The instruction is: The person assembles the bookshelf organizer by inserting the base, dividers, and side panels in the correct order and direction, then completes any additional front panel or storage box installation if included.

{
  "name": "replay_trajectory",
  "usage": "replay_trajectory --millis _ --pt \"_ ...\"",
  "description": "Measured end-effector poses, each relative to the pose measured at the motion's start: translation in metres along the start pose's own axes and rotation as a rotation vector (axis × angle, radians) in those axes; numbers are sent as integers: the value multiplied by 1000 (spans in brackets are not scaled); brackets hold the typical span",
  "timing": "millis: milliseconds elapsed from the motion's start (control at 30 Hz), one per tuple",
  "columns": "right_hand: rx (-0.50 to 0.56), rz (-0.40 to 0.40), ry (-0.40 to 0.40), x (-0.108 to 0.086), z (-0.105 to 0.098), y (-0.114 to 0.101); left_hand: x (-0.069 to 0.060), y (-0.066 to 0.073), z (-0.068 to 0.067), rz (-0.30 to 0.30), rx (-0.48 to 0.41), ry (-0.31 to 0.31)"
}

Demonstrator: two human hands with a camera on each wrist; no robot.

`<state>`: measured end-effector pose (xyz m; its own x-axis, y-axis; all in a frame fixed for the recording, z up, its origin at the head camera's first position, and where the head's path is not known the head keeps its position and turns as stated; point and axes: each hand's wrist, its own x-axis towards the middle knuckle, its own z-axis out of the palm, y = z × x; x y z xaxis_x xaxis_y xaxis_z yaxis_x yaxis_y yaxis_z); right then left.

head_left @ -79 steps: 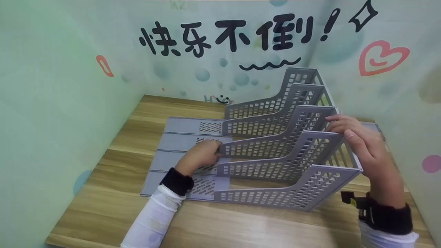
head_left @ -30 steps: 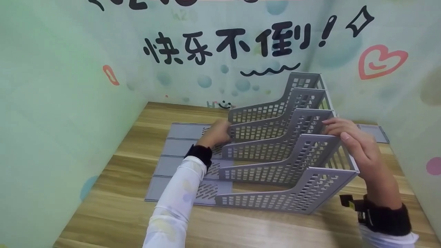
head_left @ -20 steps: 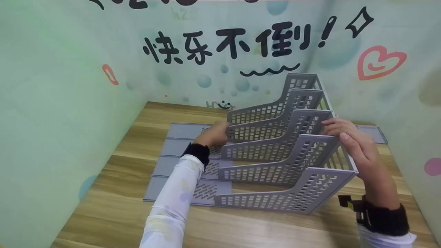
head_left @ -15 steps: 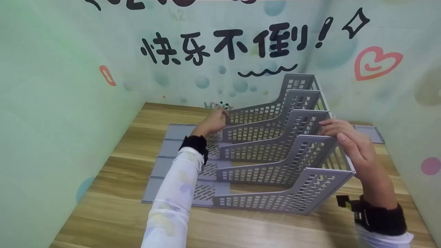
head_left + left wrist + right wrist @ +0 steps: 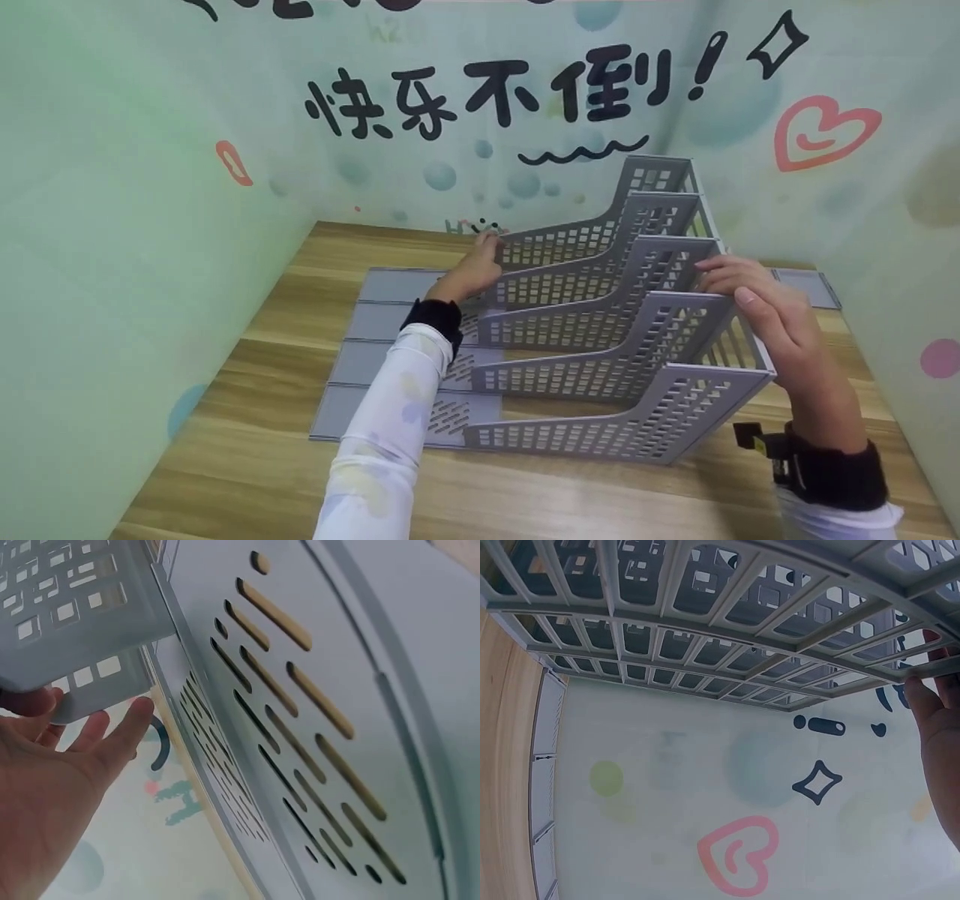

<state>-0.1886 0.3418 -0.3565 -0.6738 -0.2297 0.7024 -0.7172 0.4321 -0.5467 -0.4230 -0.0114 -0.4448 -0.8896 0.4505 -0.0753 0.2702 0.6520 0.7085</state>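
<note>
A grey file rack [image 5: 645,450] with several perforated upright dividers stands on flat grey slotted panels [image 5: 345,360]. My left hand [image 5: 472,270] is at the front end of the farthest divider [image 5: 559,244]; in the left wrist view the hand [image 5: 60,772] has its fingers around that divider's lower corner [image 5: 105,679]. My right hand [image 5: 772,307] grips the rack's tall back edge, thumb outside and fingers over the top. In the right wrist view, the thumb and fingers of this hand [image 5: 937,720] pinch a bar of the barred back side [image 5: 705,652].
Wood-grain table [image 5: 247,420] lies under the rack. Another flat grey panel [image 5: 810,289] rests behind it at the right. Pale printed sheets [image 5: 105,225] with lettering and a heart stand around the left, back and right.
My left hand has moved away from me along the dividers' front ends, from the middle one to the farthest. My right hand keeps its hold on the back edge. The head view has shifted slightly.
</note>
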Motion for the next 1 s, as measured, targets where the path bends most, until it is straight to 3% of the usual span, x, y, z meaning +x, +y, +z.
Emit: replay_trajectory --millis 267,533,1000 --pt "-4 -20 2 1 0 1 -2 -3 0 6 -20 3" --pt "-9 -18 -4 2 0 -1 -3 1 0 9 -29 58" --pt "-14 15 -2 -1 0 -3 -5 3 -1 -14 20 -26"
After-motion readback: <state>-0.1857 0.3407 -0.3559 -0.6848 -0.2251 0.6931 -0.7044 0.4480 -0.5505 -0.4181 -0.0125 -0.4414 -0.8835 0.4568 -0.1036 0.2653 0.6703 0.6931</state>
